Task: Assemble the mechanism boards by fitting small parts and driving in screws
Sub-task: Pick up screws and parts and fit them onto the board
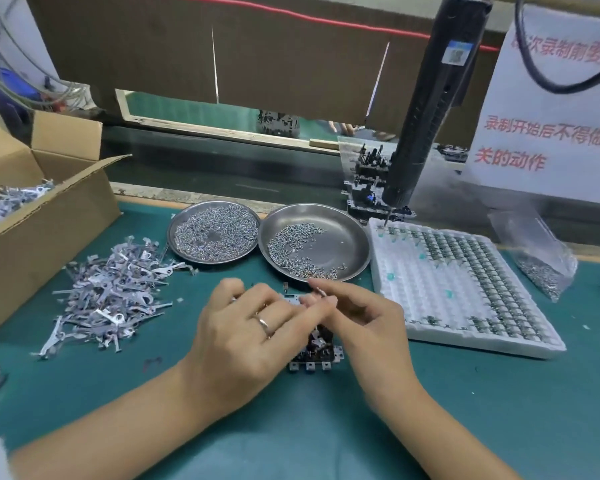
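Two hands meet over a mechanism board lying flat on the green worktop, just in front of the person. Left hand covers the board's left part, fingers curled down onto its far end; what they grip is hidden, ring on one finger. Right hand sits at the board's right edge, thumb and forefinger pressed together on a small metal part held above the board's far end, beside the left fingertips. Only the board's near edge with its square tabs and a bit of the middle show between the hands.

Beyond the hands, two round steel dishes: left dish full of screws, right dish with fewer screws, its near rim just beyond the right forefinger. Heap of flat metal pieces left of the hands. Cardboard box further left holds more. White tray of small parts on the right. Black electric screwdriver hangs above the tray's far corner. Clear bag of screws far right.
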